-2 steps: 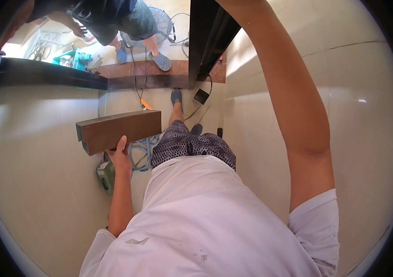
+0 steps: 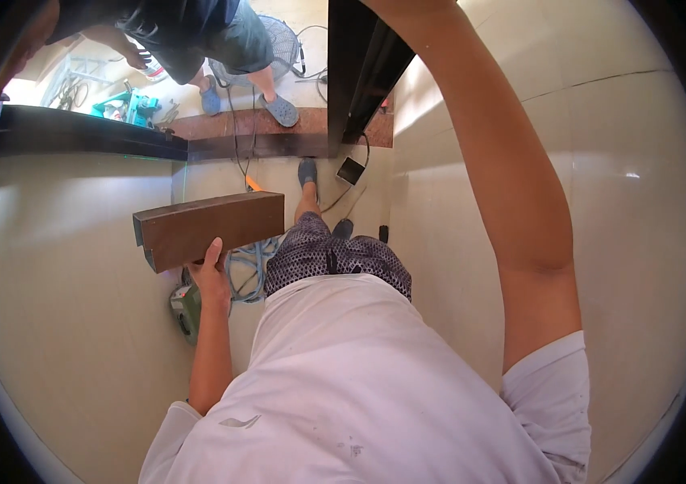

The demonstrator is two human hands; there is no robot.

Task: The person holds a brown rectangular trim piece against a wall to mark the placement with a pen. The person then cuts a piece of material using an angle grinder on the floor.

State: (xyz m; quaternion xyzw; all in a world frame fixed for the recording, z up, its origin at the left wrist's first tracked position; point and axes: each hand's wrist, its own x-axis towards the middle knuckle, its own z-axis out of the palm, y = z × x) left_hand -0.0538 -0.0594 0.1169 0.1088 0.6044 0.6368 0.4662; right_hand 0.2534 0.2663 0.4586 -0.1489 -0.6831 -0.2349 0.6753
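Left grip (image 2: 211,277) clasps a brown beam (image 2: 210,230), thumb on its side, above the floor's (image 2: 214,177) left side; right grip's out of view, can't tell its state! Below, blue hose (image 2: 250,262) lies near a green machine (image 2: 188,306); a co-worker (image 2: 238,40) stands at the doorsill's (image 2: 206,126) far edge.

It looks like a work site inside a building, at a reddish doorsill (image 2: 206,126). A teal machine (image 2: 128,106), floor fan (image 2: 285,42) and coiled blue hose (image 2: 248,270) show it.
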